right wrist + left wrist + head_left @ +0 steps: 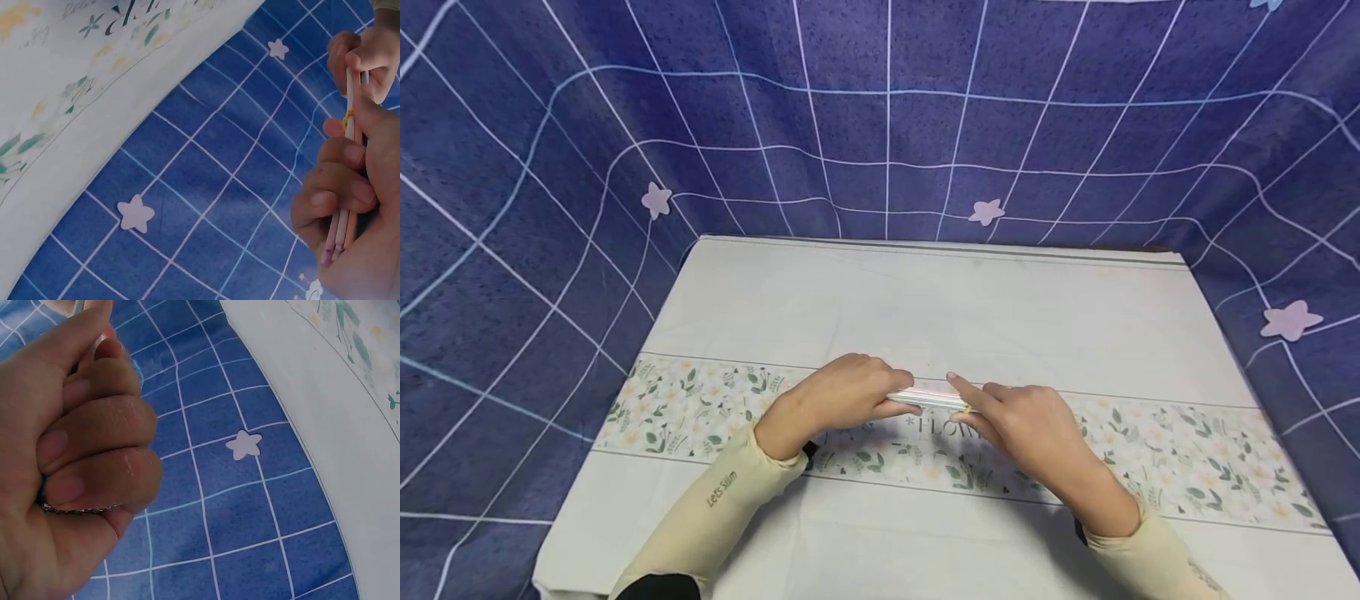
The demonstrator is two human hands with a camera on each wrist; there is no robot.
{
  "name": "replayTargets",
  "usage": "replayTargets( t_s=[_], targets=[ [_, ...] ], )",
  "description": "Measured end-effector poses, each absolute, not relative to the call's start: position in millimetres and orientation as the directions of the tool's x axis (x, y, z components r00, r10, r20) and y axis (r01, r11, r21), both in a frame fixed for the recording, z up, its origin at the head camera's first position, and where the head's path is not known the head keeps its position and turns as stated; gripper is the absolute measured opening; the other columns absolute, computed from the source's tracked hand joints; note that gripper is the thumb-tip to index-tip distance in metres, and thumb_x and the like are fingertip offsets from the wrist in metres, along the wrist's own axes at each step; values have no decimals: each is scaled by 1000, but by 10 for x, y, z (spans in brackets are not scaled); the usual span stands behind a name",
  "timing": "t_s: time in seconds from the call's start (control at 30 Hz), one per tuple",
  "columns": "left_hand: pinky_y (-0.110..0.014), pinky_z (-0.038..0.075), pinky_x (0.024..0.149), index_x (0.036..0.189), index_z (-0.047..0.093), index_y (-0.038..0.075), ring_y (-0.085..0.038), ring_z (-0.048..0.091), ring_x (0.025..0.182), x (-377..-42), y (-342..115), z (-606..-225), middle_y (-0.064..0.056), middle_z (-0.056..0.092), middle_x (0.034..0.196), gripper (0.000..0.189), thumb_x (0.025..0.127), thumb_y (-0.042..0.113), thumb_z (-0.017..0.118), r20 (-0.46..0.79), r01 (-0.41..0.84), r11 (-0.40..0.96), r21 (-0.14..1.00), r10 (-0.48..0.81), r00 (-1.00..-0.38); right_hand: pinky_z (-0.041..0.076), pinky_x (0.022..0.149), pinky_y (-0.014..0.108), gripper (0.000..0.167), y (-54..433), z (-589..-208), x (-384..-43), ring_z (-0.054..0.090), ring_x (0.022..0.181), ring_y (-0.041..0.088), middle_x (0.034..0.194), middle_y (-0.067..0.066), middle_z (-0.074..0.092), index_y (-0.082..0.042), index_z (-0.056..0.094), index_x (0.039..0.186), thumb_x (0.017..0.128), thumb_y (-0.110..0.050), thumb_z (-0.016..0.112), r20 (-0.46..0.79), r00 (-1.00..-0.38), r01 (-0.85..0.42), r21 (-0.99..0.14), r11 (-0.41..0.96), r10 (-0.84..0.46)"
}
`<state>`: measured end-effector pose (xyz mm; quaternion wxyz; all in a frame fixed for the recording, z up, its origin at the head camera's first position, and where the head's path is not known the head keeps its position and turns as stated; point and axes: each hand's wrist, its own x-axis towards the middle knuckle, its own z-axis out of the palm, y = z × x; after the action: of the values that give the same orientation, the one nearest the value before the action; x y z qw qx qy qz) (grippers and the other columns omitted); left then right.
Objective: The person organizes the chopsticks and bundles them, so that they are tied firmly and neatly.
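A bundle of slim pale sticks (932,398) is held level between both hands, a little above the tablecloth. The left hand (846,392) pinches one end between thumb and fingers. Around the other end curls the right hand (1037,425), its index finger reaching along the sticks. A yellow band (348,117) wraps the bundle near the right hand's fingers. Pinkish tips (328,255) show at the bundle's lower end in the right wrist view. In the left wrist view the curled fingers (103,437) hide most of the sticks.
Under the hands lies a white tablecloth (925,308) with a floral band (700,408) and printed lettering. A dark blue curtain (850,125) with white grid lines and pale stars surrounds the table at the back and sides.
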<state>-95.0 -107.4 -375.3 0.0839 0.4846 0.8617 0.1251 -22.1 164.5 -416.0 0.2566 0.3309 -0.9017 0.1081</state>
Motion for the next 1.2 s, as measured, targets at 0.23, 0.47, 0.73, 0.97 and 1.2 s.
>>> replayTargets(
  t_s=[0.23, 0.47, 0.73, 0.97, 1.2],
  targets=[
    [-23, 40, 57, 86, 63, 19, -4, 42, 57, -930, -1047, -3763, 9, 56, 68, 32, 103, 46, 66, -6, 828, 485, 280, 864, -504, 41, 45, 28, 68, 1571, -4155, -235, 28, 45, 4, 53, -8, 51, -20, 68, 141, 106, -69, 36, 522, -668, -637, -33, 770, -530],
    [-25, 40, 56, 83, 60, 20, -5, 41, 57, -929, -1069, -3706, 9, 50, 67, 33, 103, 45, 66, -8, 816, 506, 279, 851, -525, 46, 57, 25, 39, 1688, -4049, -192, 51, 61, 3, 76, -8, 66, -13, 66, 126, 99, -41, 67, 471, -744, -641, -303, 705, -474],
    [-25, 40, 56, 81, 58, 20, -5, 41, 57, -938, -1070, -3707, 10, 47, 65, 35, 102, 47, 66, 12, 827, 503, 252, 853, -522, 38, 54, 16, 17, 1739, -4043, -210, 42, 60, -4, 86, -7, 70, -18, 65, 105, 90, -21, 72, 401, -788, -611, -413, 676, -467],
    [-26, 40, 55, 81, 58, 20, -5, 41, 56, -928, -1057, -3699, 10, 50, 65, 36, 102, 48, 66, 38, 841, 491, 227, 858, -512, 43, 54, 17, 20, 1745, -4084, -208, 49, 62, -3, 102, -6, 77, -19, 71, 110, 90, -20, 75, 479, -739, -660, -371, 653, -474],
    [-26, 39, 54, 82, 58, 20, -5, 41, 56, -888, -1049, -3696, 10, 51, 65, 36, 101, 49, 66, 24, 844, 495, 206, 860, -510, 37, 53, 11, 29, 1754, -4086, -218, 38, 59, -8, 88, -11, 67, -19, 77, 123, 94, -18, 74, 470, -708, -700, -365, 614, -527]
  ],
)
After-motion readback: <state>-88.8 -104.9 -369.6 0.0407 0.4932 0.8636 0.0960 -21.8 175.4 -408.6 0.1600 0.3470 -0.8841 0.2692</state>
